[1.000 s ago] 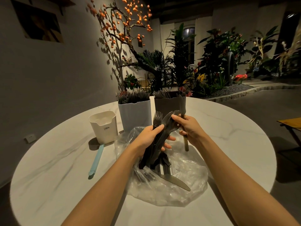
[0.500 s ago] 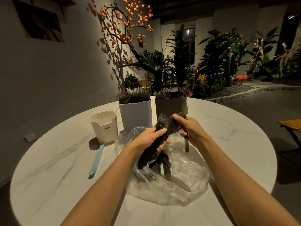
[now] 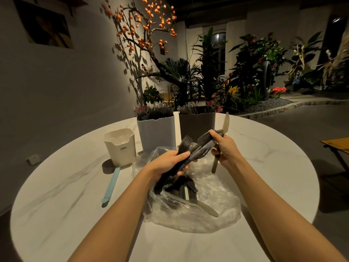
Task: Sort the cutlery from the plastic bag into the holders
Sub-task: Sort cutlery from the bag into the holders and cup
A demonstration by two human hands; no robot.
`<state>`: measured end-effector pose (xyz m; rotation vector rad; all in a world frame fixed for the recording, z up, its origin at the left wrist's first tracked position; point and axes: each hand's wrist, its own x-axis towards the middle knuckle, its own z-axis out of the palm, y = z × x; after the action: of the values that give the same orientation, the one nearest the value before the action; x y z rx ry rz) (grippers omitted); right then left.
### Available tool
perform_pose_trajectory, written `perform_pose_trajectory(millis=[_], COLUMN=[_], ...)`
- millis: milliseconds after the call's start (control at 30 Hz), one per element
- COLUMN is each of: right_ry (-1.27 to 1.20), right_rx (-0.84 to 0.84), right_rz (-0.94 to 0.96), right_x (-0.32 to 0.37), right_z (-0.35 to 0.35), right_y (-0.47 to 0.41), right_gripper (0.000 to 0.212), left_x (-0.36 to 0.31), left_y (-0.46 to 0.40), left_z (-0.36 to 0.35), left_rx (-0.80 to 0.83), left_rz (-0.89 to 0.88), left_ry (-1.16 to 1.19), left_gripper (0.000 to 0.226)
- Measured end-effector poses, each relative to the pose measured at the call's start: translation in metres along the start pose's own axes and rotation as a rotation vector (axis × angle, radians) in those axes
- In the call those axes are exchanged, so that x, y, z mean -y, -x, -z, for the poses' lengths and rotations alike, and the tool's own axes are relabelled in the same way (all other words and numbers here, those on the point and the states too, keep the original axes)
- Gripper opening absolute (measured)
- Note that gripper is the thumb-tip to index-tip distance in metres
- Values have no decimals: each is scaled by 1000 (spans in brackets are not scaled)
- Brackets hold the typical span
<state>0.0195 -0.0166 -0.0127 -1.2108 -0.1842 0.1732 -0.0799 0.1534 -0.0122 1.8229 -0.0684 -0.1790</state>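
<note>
A clear plastic bag (image 3: pixel 213 214) lies open on the round white table (image 3: pixel 56 195), with dark cutlery (image 3: pixel 181 188) and a knife (image 3: pixel 205 208) still inside. Above it my left hand (image 3: pixel 168 161) grips a bundle of dark forks and spoons (image 3: pixel 196 152). My right hand (image 3: pixel 224 148) holds an upright grey knife (image 3: pixel 224 125) and pinches the top of the bundle. Behind stand a light blue holder (image 3: pixel 156 133) full of forks, a dark grey holder (image 3: pixel 196 123) with cutlery, and a cream holder (image 3: pixel 120 148).
A light blue utensil (image 3: pixel 111 184) lies on the table left of the bag, in front of the cream holder. A wooden stool corner (image 3: pixel 338 144) shows at the right. Plants and a decorated tree stand behind the table.
The bundle in my left hand has tilted further to the right and dropped slightly. My right hand has shifted right and up, its knife now standing clear of the dark grey holder.
</note>
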Motion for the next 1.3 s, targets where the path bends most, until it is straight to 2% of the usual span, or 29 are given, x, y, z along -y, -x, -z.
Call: perform_pose_trajectory(millis=[133,367,500,733,933,1000,1067,1200,1300], right_ry=[-81,-18,-115,-211,-82,-85,-66,-63,-180], right_rx=[78,143,99,-34,-59,-50,-49,-90,-137], right_rz=[-41,8,54,-28,-5,18,34,56,41], right_x=[-5,-9,-1,0,-3,-3,-3,-3,-1], right_z=[-3,-4,2,4,1,3,3,4,7], right_y=[1,1,0,1,1,0,0,-1,-2], right_gripper=[22,26,29,32,31,31,31,32,32], left_x=[2,2,0,0,-2,-3,-3,1,6], left_y=[-4,-5,-1,0,-5,-6,-7,-7,-10], left_z=[-2,-4,0,-4,-10,-12,-12,-7,-7], left_rx=[2,-14,15,2,69,74,57,-3,-90], left_rz=[-24,-27,-30,-46,11,2,-1,-15,-114], left_ry=[7,8,-16,-74,-136,-241,-332,-371,-371], left_gripper=[38,42,38,34,33,32,29,24,26])
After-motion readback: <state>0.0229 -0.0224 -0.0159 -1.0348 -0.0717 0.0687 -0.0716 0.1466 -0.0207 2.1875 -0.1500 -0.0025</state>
